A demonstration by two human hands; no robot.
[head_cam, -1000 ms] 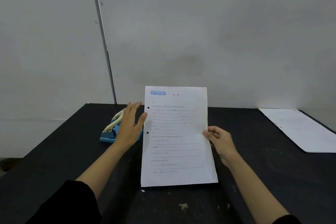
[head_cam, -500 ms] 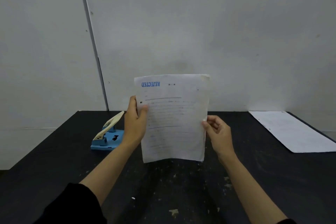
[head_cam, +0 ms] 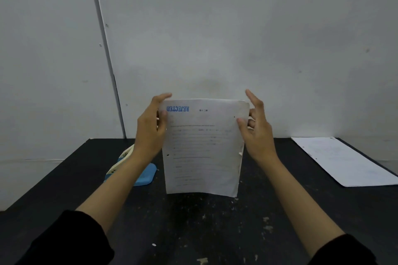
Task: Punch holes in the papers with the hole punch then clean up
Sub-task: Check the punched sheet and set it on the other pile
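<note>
A stack of printed papers (head_cam: 203, 150) stands upright on its lower edge on the black table (head_cam: 280, 221), with a blue stamp at the top and a punched hole showing on the left margin. My left hand (head_cam: 151, 130) grips the stack's upper left edge. My right hand (head_cam: 256, 129) pinches its upper right edge, with the index finger raised above the top. The blue and cream hole punch (head_cam: 133, 168) sits on the table to the left, partly hidden behind my left forearm.
A second white sheet with punched holes (head_cam: 342, 161) lies flat at the table's right edge. Small white paper bits (head_cam: 154, 244) speckle the near part of the table. A grey wall rises right behind the table.
The papers went from lying flat to standing upright on the table. Both hands slid up to grip the top corners, and my left hand left the hole punch.
</note>
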